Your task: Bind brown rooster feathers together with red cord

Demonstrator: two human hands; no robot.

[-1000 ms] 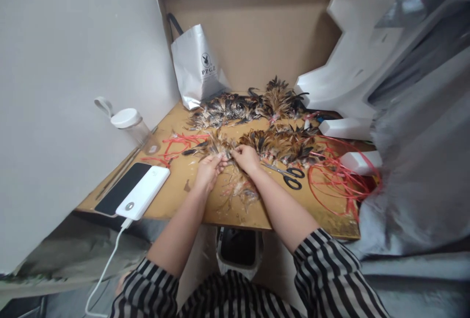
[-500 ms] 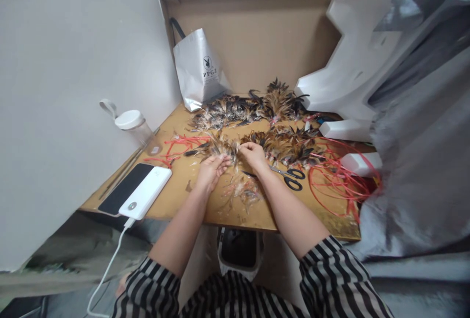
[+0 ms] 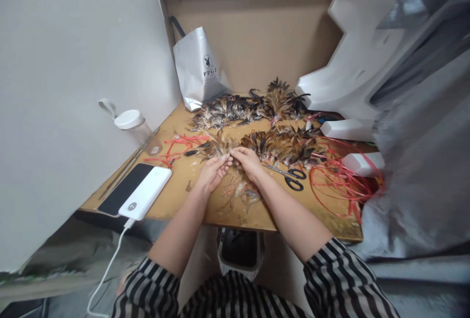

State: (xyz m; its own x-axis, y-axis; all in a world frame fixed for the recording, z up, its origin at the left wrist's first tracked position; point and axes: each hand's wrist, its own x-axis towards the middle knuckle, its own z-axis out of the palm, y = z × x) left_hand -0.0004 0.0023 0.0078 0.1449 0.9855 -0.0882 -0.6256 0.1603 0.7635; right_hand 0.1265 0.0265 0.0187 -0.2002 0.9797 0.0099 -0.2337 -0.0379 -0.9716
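Note:
My left hand [image 3: 214, 173] is closed in a pinch over the middle of the table, with a small feather at its fingertips. My right hand [image 3: 246, 162] meets it there, thumb and forefinger pinched on the same feather, whose details are too small to make out. Right beyond the fingers lies a loose bunch of light brown feathers [image 3: 216, 145]. To the right spreads a thick row of brown and black feathers [image 3: 281, 145]. Plucked fluff and pale feather scraps [image 3: 243, 191] lie below my hands. Black-handled scissors [image 3: 292, 179] rest open beside my right wrist.
Dark feather bunches [image 3: 235, 110] line the back near a silver bag [image 3: 196, 70]. Red plastic strips [image 3: 334, 176] tangle at right beside white foam pieces [image 3: 358, 163]. A lidded clear cup [image 3: 137, 129], phone [image 3: 123, 185] and white power bank [image 3: 147, 194] occupy the left. Below stands a bin [image 3: 239, 249].
My right hand has moved slightly left and down, so its fingertips now meet those of my left hand. My left hand has stayed nearly in place.

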